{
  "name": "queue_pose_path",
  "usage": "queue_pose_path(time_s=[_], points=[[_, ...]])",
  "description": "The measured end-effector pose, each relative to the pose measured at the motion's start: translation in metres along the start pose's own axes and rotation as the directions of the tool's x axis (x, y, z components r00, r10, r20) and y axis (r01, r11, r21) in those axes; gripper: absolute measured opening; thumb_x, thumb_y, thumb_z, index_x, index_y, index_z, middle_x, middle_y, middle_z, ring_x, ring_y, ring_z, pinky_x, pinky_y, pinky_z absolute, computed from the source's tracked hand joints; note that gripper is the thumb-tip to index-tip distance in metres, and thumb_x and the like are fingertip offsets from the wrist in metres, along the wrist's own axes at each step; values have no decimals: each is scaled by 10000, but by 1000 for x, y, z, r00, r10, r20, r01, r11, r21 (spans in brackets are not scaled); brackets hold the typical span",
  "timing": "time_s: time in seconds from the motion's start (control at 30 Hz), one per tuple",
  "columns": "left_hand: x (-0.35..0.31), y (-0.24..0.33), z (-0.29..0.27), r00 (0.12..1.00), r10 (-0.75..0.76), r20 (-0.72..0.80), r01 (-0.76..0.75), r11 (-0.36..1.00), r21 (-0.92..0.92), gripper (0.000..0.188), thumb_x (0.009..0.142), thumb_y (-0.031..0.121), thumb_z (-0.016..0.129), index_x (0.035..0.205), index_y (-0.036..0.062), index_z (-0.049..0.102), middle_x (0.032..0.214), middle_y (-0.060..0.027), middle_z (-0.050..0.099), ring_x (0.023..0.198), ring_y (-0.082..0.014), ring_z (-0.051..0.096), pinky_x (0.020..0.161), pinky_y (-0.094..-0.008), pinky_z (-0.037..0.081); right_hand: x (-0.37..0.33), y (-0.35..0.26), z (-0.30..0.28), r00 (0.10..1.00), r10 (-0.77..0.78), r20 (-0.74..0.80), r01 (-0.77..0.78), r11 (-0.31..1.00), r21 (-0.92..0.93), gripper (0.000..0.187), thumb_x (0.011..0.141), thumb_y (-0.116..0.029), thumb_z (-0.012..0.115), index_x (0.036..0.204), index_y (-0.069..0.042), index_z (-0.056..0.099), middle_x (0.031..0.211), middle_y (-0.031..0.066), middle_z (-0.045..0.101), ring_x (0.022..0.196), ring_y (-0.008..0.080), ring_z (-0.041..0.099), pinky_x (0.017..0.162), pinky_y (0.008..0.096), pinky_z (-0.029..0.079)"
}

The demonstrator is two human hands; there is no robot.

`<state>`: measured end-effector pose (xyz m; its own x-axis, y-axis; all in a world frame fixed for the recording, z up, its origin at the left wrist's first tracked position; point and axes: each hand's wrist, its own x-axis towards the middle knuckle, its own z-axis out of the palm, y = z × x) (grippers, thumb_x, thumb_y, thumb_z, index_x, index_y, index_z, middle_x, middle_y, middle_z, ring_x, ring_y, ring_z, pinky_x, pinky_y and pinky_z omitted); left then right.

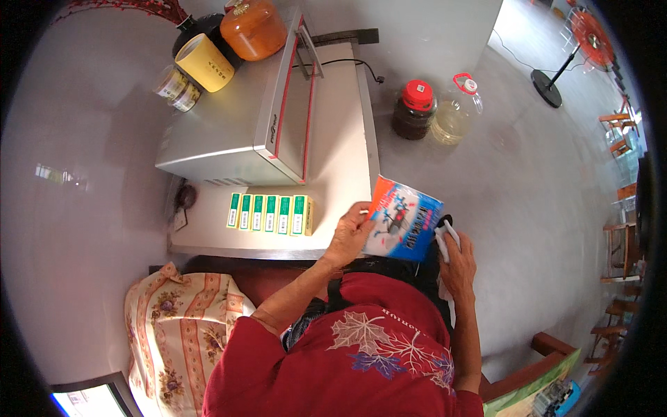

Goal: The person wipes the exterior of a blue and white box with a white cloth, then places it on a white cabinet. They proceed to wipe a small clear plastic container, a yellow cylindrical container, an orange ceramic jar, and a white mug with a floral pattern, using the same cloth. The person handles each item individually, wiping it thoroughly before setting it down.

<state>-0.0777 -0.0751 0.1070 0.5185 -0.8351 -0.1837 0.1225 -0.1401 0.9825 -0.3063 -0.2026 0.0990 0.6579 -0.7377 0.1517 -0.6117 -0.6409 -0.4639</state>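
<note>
My left hand grips the left edge of a flat printed packet, coloured orange, white and blue with a picture on its front. The packet is held tilted in front of my body, past the edge of the white tabletop. Just beside its right edge, my right hand is closed round a slim white object with a black part; its exact kind is hard to make out. On the tabletop to the left of my left hand stands a row of several small green, white and yellow boxes.
A silver countertop oven stands on the white table, carrying an orange jar, a yellow canister and tins. A red-lidded jar and a clear jug stand on the floor. A fan and wooden stools are right.
</note>
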Motion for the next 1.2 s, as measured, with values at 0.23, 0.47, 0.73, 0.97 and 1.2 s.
queue_pose_path(time_s=[0.23, 0.47, 0.73, 0.97, 1.2], points=[[22, -36, -68, 921, 272, -279, -108, 865, 490, 234, 864, -14, 536, 1094, -10, 499, 903, -148, 643, 817, -161, 617, 704, -288, 488, -23, 16, -2, 995, 71, 63, -73, 997, 33, 414, 743, -49, 655, 1148, -105, 588, 1138, 114, 526, 1028, 317, 540, 826, 406, 471], [46, 14, -101, 810, 455, -370, 15, 615, 788, 261, 851, 25, 520, 1112, 24, 524, 920, -217, 631, 841, -418, 616, 671, -460, 489, -34, 20, 2, 1000, 27, 9, -28, 997, 73, 400, 737, -59, 666, 1129, -95, 593, 1099, 129, 533, 995, 334, 536, 801, 419, 465], [58, 25, -114, 777, 552, -302, 122, 338, 933, 274, 810, -6, 511, 1077, 30, 555, 862, -215, 648, 775, -390, 637, 681, -457, 513, -46, 19, 7, 993, 92, 79, -101, 988, 115, 394, 732, -55, 664, 1118, -94, 594, 1112, 138, 535, 998, 341, 531, 814, 430, 460], [62, 13, -115, 792, 448, -416, 216, 431, 876, 302, 855, 72, 513, 1141, 85, 419, 779, -247, 636, 732, -441, 616, 665, -520, 478, -52, 19, 7, 995, 83, 55, -92, 977, 192, 341, 782, -67, 636, 1118, -65, 575, 1096, 161, 523, 984, 356, 532, 823, 413, 450], [43, 8, -113, 723, 512, -465, 151, 539, 829, 208, 854, 71, 548, 1057, 83, 503, 810, -198, 650, 734, -408, 623, 645, -490, 479, -50, 15, 3, 993, 87, 82, -102, 976, 190, 351, 782, -67, 634, 1128, -69, 573, 1120, 186, 527, 1013, 367, 538, 837, 407, 452]])
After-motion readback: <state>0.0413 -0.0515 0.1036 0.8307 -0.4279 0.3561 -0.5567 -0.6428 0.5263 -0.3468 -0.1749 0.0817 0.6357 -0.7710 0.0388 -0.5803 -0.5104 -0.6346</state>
